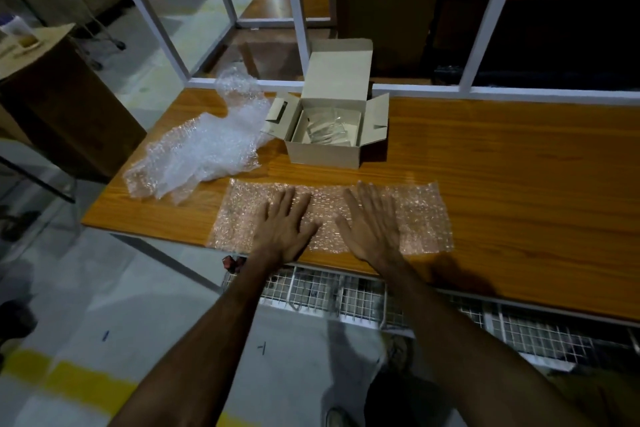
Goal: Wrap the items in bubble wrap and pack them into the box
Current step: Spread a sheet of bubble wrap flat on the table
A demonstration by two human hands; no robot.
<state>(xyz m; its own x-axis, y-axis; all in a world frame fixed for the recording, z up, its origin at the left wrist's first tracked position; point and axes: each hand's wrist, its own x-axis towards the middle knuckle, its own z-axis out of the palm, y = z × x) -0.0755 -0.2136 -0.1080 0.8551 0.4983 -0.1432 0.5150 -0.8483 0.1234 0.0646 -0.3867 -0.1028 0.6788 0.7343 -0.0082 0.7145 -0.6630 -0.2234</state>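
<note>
A flat sheet of bubble wrap (422,215) lies spread near the front edge of the wooden table (519,184). My left hand (284,225) and my right hand (374,222) both press on it, palms down, fingers straight and spread. Behind the sheet stands an open cardboard box (329,146) with its lid raised and side flaps out. Clear glass items (325,128) sit inside it. A crumpled pile of more bubble wrap (201,152) lies to the left of the box.
A white metal frame (298,21) rises along the table's far edge. A brown carton (59,104) stands at the left beside the table. A wire shelf (346,295) runs under the table's front edge.
</note>
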